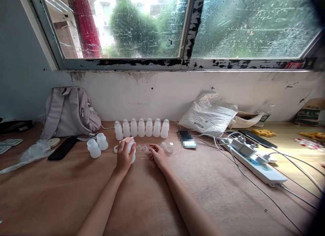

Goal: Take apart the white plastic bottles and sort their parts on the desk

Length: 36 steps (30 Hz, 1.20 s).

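Observation:
My left hand (124, 154) is wrapped round a frosted white baby bottle (133, 156) standing on the table; its fingers hide much of the bottle. My right hand (157, 155) rests low over the table with curled fingers, beside two thin clear rings (144, 147). Whatever those fingers pinch, if anything, is hidden. Small clear domed caps (170, 147) lie just right of it. A white ring (116, 148) shows partly behind my left hand. Further left stand two open bottle bodies (93, 148). Behind my hands, several assembled bottles (141, 127) stand upright in a row.
A grey backpack (67, 111) leans on the wall at left, near a black phone (63, 148) and a plastic bag (35, 153). To the right are a silver pouch (209, 114), a white power strip (259, 165) and loose cables (243, 171) across the wooden table (142, 202).

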### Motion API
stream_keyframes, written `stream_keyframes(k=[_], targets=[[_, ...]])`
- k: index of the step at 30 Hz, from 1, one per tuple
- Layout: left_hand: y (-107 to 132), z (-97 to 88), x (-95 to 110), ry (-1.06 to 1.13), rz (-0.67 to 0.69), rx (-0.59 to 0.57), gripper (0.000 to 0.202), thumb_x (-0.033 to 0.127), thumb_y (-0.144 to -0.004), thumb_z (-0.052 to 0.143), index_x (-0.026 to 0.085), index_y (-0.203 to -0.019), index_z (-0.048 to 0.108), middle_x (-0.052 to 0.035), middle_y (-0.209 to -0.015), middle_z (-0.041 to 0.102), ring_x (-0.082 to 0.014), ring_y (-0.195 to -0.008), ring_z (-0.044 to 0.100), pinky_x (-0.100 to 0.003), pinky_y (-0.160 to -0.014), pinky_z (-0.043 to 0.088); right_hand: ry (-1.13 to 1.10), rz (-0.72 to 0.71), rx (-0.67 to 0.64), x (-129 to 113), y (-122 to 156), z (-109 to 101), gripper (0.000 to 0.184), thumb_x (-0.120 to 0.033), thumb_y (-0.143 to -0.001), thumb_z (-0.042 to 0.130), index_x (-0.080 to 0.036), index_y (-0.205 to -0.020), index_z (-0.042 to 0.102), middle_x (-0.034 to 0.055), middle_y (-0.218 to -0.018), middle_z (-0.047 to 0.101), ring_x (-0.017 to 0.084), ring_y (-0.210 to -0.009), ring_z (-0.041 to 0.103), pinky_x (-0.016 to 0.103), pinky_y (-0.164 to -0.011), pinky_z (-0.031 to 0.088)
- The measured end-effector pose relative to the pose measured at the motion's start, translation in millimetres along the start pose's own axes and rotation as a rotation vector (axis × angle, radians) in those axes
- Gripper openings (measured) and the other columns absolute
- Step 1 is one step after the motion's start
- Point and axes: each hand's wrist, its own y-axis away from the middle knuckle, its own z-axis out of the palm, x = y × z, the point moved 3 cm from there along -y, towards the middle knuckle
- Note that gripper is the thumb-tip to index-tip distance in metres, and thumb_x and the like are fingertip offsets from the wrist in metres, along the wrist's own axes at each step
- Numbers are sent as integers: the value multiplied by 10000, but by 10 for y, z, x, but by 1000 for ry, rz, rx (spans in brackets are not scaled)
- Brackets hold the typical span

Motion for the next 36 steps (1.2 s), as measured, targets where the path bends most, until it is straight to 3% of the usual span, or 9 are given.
stream_keyframes(k=[5,9,11,15,17,20,24,28,36], targets=[[190,205,2,151,-93,-68,262,247,-834,428,205,-1091,460,-85,-1060,526,-192,-1008,478,-349,-881,356,-3,-4,4,-5,20,0,246,-262,-663,517,-177,-878,600,-1,-647,567,91,-408,487,212,-347,400],[308,338,-127,348,-371,-90,511,339,-767,523,186,-1201,301,-117,-1105,493,-201,-994,501,-340,-839,387,-26,1,6,-3,15,2,247,-279,-655,535,-184,-870,611,5,-663,585,92,-402,478,225,-355,389],[367,414,-181,391,-524,-176,619,380,-684,606,184,-1182,294,-105,-1051,518,-209,-938,527,-337,-797,403,-45,9,3,-10,12,5,252,-301,-652,547,-186,-866,614,11,-673,591,97,-404,477,234,-359,381],[426,475,-162,579,-772,-405,474,419,-627,634,181,-994,449,-51,-859,561,-211,-828,552,-330,-731,415,-92,32,-5,-98,37,16,300,-420,-696,521,-182,-855,611,29,-693,594,117,-451,504,254,-399,400],[428,462,-70,754,-828,-524,395,424,-670,590,164,-948,484,-43,-791,563,-189,-744,565,-301,-657,432,-182,57,-51,-197,79,35,358,-489,-730,472,-190,-876,604,41,-742,607,139,-547,553,268,-482,441],[453,434,98,934,-854,-691,347,392,-700,563,145,-935,500,-34,-718,571,-150,-623,564,-253,-556,430,-409,117,-220,-386,173,92,384,-518,-744,467,-216,-957,572,43,-820,621,165,-713,587,274,-605,456],[542,449,244,1148,-983,-872,282,357,-701,561,143,-870,490,-18,-646,567,-122,-532,540,-221,-484,401,-459,199,-349,-549,270,134,337,-440,-669,613,-196,-892,550,22,-704,620,173,-679,585,266,-577,435],[562,460,274,1238,-1098,-894,267,371,-709,529,136,-832,501,-25,-628,567,-127,-511,537,-221,-453,391,-479,242,-273,-550,273,132,302,-442,-646,626,-182,-764,523,-6,-597,590,143,-556,554,249,-521,412],[593,461,234,1501,-1188,-944,297,363,-707,477,104,-844,521,-34,-618,544,-118,-479,508,-232,-445,375,-518,244,-226,-572,314,178,293,-454,-673,587,-186,-731,484,-6,-611,588,130,-531,533,217,-464,389]])
